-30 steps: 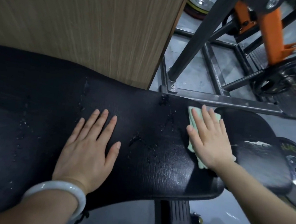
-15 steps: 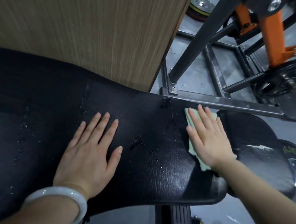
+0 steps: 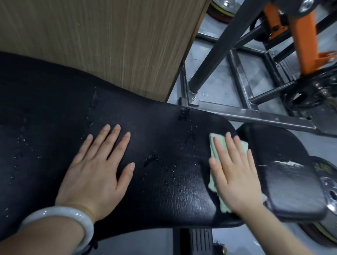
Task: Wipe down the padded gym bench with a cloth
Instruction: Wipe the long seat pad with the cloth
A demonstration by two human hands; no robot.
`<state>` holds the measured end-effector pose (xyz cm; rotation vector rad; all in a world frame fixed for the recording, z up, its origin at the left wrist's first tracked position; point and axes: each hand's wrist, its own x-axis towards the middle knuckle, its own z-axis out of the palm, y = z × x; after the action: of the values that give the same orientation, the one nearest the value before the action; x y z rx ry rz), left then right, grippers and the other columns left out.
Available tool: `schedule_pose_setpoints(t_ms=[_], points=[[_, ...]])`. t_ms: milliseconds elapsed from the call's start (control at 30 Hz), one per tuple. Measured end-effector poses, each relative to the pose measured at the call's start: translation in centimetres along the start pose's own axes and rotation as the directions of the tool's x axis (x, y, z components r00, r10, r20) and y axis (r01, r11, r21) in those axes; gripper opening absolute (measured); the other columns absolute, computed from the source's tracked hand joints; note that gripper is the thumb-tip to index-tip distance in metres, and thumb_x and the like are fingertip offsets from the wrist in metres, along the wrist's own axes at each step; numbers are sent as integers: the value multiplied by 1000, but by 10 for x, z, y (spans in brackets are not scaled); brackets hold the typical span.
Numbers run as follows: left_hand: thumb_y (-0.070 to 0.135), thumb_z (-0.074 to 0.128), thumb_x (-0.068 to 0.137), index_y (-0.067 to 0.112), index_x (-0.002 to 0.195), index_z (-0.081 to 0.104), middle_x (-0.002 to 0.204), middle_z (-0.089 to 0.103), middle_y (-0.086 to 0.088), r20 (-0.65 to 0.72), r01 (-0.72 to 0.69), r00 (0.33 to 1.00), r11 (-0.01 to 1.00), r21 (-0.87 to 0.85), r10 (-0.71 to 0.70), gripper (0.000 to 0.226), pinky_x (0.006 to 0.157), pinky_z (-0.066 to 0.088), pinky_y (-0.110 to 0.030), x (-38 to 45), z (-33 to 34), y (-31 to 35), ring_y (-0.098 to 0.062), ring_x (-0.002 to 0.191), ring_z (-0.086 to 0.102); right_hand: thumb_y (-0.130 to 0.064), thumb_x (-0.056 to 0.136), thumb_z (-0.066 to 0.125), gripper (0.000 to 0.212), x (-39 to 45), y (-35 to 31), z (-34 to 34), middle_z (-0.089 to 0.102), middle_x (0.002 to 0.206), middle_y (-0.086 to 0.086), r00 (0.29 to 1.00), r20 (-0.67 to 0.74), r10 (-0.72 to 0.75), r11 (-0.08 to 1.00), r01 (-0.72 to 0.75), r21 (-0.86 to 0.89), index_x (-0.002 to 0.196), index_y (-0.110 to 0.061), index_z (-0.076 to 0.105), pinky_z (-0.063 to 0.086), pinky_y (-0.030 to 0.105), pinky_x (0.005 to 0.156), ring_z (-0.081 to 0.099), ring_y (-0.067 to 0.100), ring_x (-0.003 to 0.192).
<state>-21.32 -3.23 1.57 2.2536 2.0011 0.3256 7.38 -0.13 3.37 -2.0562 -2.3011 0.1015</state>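
Observation:
The black padded gym bench runs across the view, its surface dotted with water drops. My left hand lies flat on the pad near the middle, fingers straight and spread, a pale bangle on the wrist. My right hand presses flat on a folded light green cloth at the right end of the long pad. The cloth shows beyond my fingertips and under the palm's left side. A separate black seat pad lies just right of that hand.
A wooden panel stands behind the bench. A steel frame with orange parts and a black weight plate sits on the grey floor at the back right. Another weight plate lies under the seat pad. The bench support is below.
My right hand has slid the cloth a little back toward me and to the left along the pad's right end. My left hand has stayed flat in the same spot.

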Motion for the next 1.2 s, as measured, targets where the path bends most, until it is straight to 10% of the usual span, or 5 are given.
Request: schedule_pose_setpoints(t_ms=[633,1200], points=[[47,23,95,14,145,37,153,31,-5,1,-1,1000,1000,9,1,61,116,9,-37,0,0,-1,-18,144,21,-61,94,12,61,94,10,-2,4,161,-6,996,71,62,998,-62,-3,151,-38,13,0,41,120,-3,11,147],[47,25,94,14,145,38,153,32,-4,4,4,1000,1000,6,-4,62,115,10,-38,0,1,-1,-17,144,21,-60,97,8,63,-17,-7,4,17,159,-1,995,-16,-94,994,93,-53,151,-30,20,2,39,117,6,17,147]])
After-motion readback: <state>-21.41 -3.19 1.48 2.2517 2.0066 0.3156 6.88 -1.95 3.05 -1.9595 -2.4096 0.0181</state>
